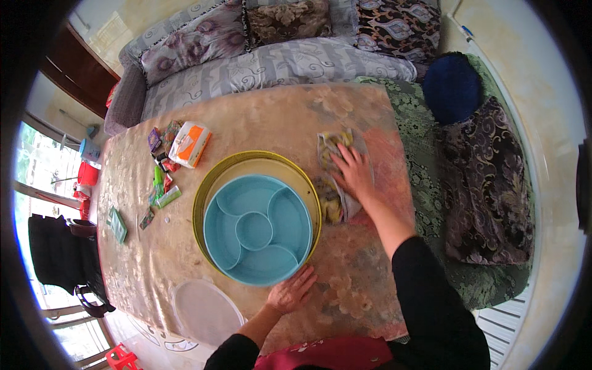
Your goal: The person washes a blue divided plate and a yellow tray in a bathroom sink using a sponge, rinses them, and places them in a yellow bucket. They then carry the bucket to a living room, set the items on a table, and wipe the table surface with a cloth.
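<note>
A round blue divided tray [288, 225], with a small round cup in its middle, rests in or on a wider round container with a yellow rim [206, 185]. The tray's near side overlaps that rim, and its compartments hold nothing. At the near edge of the two, my left hand [293, 290] lies on the table with its fingers stretched out, touching or almost touching the side. Right of the container, my right hand [354, 171] rests flat, fingers apart, on a crumpled grey and yellow cloth [335, 206].
A clear round lid [208, 311] lies at the table's near left. Farther back are an orange and white tissue pack [190, 145], several small packets [161, 135], a green tube [168, 196] and a green box [116, 225]. A sofa [271, 65] borders the far side, a black chair [61, 259] the left.
</note>
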Tool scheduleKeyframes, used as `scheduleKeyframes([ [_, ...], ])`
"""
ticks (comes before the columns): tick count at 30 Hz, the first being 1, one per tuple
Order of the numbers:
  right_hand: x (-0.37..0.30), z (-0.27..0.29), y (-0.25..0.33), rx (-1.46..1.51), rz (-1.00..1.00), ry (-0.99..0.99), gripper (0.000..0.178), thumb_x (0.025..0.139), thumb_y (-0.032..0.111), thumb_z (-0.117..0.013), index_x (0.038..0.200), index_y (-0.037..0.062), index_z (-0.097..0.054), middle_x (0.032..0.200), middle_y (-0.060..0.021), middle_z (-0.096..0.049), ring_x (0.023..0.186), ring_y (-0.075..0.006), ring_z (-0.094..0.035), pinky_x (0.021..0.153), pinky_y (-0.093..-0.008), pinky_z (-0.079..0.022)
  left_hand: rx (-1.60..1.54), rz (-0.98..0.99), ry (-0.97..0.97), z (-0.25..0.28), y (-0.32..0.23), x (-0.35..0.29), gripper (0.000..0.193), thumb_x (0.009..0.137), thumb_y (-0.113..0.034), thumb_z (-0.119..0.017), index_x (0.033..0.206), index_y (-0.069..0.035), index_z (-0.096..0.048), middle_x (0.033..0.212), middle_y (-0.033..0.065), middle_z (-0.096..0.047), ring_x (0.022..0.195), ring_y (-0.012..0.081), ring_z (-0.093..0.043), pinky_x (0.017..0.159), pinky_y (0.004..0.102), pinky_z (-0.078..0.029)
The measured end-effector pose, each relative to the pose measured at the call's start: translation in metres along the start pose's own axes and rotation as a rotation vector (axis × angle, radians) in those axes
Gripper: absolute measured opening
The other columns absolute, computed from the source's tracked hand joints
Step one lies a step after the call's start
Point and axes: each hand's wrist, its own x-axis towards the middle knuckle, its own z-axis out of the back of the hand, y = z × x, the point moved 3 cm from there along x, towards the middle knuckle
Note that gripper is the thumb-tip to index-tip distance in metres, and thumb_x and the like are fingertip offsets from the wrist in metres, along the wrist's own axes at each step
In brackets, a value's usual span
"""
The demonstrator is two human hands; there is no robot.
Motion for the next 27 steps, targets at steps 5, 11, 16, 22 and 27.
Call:
scheduleKeyframes([
  [5,0.115,-0.057,-0.059,-0.037,-0.093,-0.023,0.042,0.083,0.036,-0.056,0.122,0.0213,-0.052,0.139,-0.0028,-0.034,0.121,-0.0281,-0.038,0.094,-0.06,-0.029,-0.036,0.068,0.058,-0.006,0.003,-0.002,0.048,0.073,-0.024,-0.066,0.116,-0.008,-0.056,0.13,0.0108,-0.046,0.119,0.0254,-0.046,0.1,0.0385,-0.037],
  [11,0.154,-0.064,-0.168,-0.181,-0.553,-0.134,0.041,0.089,0.039,-0.047,0.125,0.021,-0.049,0.139,-0.0007,-0.035,0.123,-0.0286,-0.036,0.098,-0.0597,-0.023,-0.087,0.119,0.089,-0.006,0.015,0.0,0.044,0.073,-0.026,-0.066,0.114,-0.011,-0.058,0.128,0.0079,-0.049,0.118,0.0225,-0.047,0.098,0.0381,-0.039],
  [16,0.136,-0.066,-0.182,-0.176,-0.422,-0.146,0.037,0.092,0.028,-0.043,0.128,0.0204,-0.047,0.142,-0.0013,-0.031,0.127,-0.0279,-0.031,0.1,-0.0548,-0.024,-0.058,0.142,0.099,-0.009,0.02,0.002,0.045,0.075,-0.029,-0.064,0.118,-0.016,-0.056,0.135,0.002,-0.042,0.118,0.0206,-0.046,0.097,0.0411,-0.039],
  [22,0.016,-0.016,-0.137,-0.088,-0.302,-0.012,0.043,0.087,0.011,-0.044,0.13,0.0129,-0.045,0.144,-0.0052,-0.027,0.129,-0.0277,-0.028,0.104,-0.0502,-0.023,-0.085,0.125,0.084,-0.01,0.011,0.001,0.051,0.07,-0.024,-0.068,0.118,-0.01,-0.055,0.132,0.0094,-0.045,0.124,0.0252,-0.041,0.103,0.0388,-0.033],
  [27,-0.14,0.047,-0.048,-0.015,-0.335,0.162,0.049,0.081,0.015,-0.05,0.129,0.0062,-0.043,0.143,-0.0136,-0.028,0.129,-0.0326,-0.028,0.102,-0.049,-0.021,0.026,0.089,0.099,-0.012,0.002,0.0,0.052,0.074,-0.026,-0.065,0.122,-0.011,-0.051,0.137,0.0085,-0.04,0.127,0.023,-0.037,0.105,0.0376,-0.029],
])
